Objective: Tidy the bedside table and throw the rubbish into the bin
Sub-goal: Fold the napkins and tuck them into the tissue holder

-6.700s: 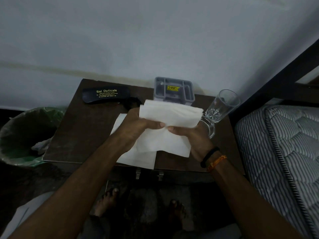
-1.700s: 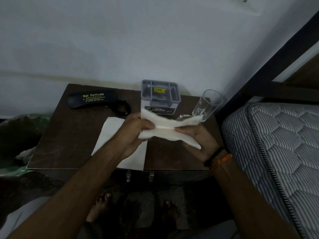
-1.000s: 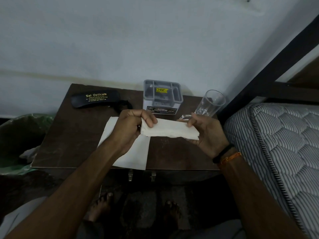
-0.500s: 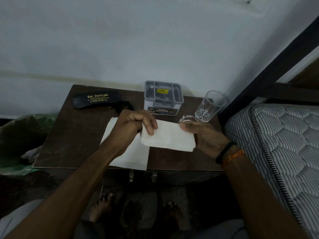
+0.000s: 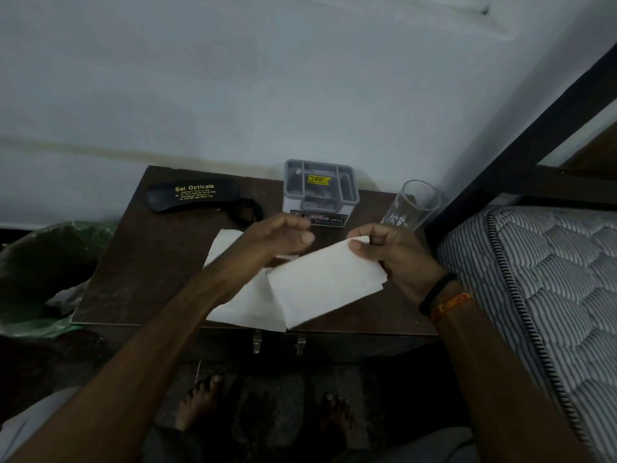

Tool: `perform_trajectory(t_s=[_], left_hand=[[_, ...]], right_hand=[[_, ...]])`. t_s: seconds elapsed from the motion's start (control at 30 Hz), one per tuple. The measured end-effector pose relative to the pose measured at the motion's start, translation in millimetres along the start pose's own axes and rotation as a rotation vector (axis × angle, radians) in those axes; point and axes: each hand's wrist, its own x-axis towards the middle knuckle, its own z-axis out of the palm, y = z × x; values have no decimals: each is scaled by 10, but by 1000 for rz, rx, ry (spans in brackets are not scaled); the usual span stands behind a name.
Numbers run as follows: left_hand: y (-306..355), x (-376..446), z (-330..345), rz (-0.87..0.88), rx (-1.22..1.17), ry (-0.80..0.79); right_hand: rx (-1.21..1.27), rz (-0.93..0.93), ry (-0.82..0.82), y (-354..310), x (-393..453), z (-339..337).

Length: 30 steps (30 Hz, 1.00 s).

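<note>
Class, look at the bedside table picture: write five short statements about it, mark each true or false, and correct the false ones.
1. The right hand pinches the folded tissue. True.
2. The left hand grips the drinking glass. False: it is open and holds nothing; the glass stands alone on the table.
3. The spectacle case lies on the mattress. False: it lies on the table.
4. A second tissue lies flat on the table. True.
5. The grey organiser stands near the wall. True.
</note>
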Motion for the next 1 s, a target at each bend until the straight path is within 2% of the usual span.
perform_trajectory(t_s=[0.1, 0.17, 0.23, 0.33, 0.43, 0.5, 0.57, 0.67, 0.73, 0.8, 0.9, 1.0], left_hand=[[-66, -61, 108, -70, 86, -188], [-90, -65, 166, -77, 103, -240], [-87, -71, 169, -87, 54, -219], [-86, -71, 117, -93, -18, -174], [-85, -73, 100, -86, -55, -128], [-80, -65, 104, -70, -119, -53], [-71, -38, 108, -61, -186, 23], [-58, -6, 145, -57, -231, 69], [-49, -6, 190, -37, -234, 64], [-40, -7, 221, -18, -210, 79], [-54, 8, 197, -28, -83, 132], [-76, 1, 172, -88, -5, 54]], right_hand=[[-16, -36, -73, -20, 20, 121], [-62, -70, -45, -32, 49, 176], [-82, -107, 59, -39, 77, 210], [14, -164, 258, -68, 102, 191], [116, -221, 512, -90, 91, 125], [77, -204, 616, -100, 64, 106], [59, -44, 508, -126, -3, 183], [108, 240, 140, -172, -140, 397], [95, 210, -2, -148, -187, 515], [78, 120, -5, -92, -164, 562], [8, 52, 88, -50, -58, 558], [-111, 0, 166, 9, 59, 546]])
